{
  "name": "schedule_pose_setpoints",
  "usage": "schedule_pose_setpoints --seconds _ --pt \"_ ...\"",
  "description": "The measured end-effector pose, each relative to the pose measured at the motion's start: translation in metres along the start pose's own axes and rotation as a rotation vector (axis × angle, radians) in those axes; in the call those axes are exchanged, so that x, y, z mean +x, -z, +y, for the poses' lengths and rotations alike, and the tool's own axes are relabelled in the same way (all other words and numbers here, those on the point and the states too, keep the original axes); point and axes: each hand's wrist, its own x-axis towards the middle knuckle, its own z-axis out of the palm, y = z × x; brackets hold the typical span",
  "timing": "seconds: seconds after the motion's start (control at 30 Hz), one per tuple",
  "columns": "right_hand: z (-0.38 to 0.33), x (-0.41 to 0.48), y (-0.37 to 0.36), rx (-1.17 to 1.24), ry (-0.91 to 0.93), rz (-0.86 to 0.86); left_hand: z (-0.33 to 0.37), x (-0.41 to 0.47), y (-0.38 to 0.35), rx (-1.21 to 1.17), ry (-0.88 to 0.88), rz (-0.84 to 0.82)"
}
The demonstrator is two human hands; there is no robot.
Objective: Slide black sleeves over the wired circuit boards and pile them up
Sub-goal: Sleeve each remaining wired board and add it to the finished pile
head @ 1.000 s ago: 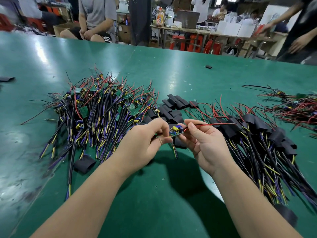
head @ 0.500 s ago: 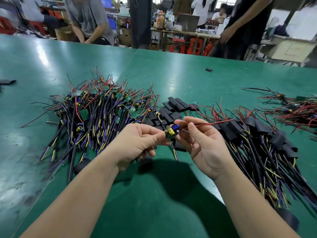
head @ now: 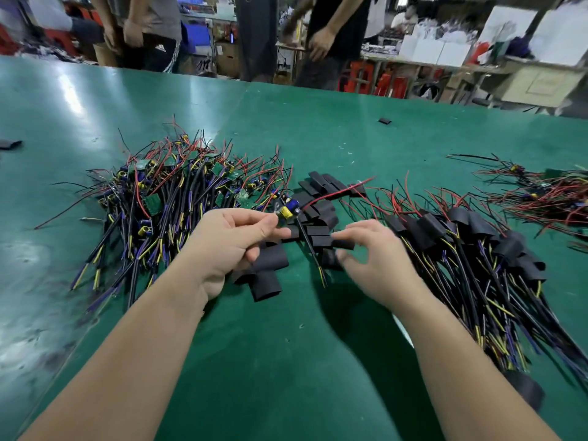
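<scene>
head view, left hand [head: 235,240] pinching a wired circuit board [head: 288,211] over the loose black sleeves [head: 318,214], right hand [head: 372,259] blurred, fingers curled at one sleeve [head: 343,244], grip unclear, unsleeved pile [head: 165,198] left, sleeved pile [head: 461,243] right, green table [head: 286,361] showing between the forearms

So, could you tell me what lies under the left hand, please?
Loose black sleeves lie on the green table beneath the left hand, which pinches a circuit board. The palm hides whether more lie there.
</scene>
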Motion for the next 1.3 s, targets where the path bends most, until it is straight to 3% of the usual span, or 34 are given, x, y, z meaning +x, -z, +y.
schedule_pose_setpoints --seconds 0.1,0.4,0.63,0.77,0.87,0.93,1.0,1.13,1.3 --pt "-0.007 0.002 -0.008 -0.085 0.038 -0.209 0.000 0.002 0.004 0.014 -0.001 0.026" --pt "-0.019 0.001 0.013 -0.211 -0.022 -0.263 0.004 0.004 0.016 0.046 0.001 -0.004" --pt "-0.008 -0.001 0.010 -0.038 -0.062 -0.222 0.008 0.001 0.023 0.076 0.020 -0.081" --pt "0.003 -0.001 0.020 0.310 -0.209 -0.003 0.010 0.001 0.027 0.059 0.028 -0.101" --pt "0.007 0.003 0.031 0.877 -0.419 0.223 0.011 -0.001 0.030 0.033 0.031 -0.134" --pt "0.005 0.006 0.036 1.318 -0.557 0.279 0.011 -0.002 0.031 0.023 0.033 -0.155" --pt "0.003 0.006 0.041 1.610 -0.646 0.317 0.012 -0.003 0.031 0.020 0.038 -0.176" --pt "-0.002 0.005 0.043 1.808 -0.687 0.309 0.011 -0.003 0.031 0.029 0.038 -0.210" --pt "-0.010 0.005 0.044 1.834 -0.785 0.218 0.009 -0.001 0.031 0.033 0.025 -0.235"
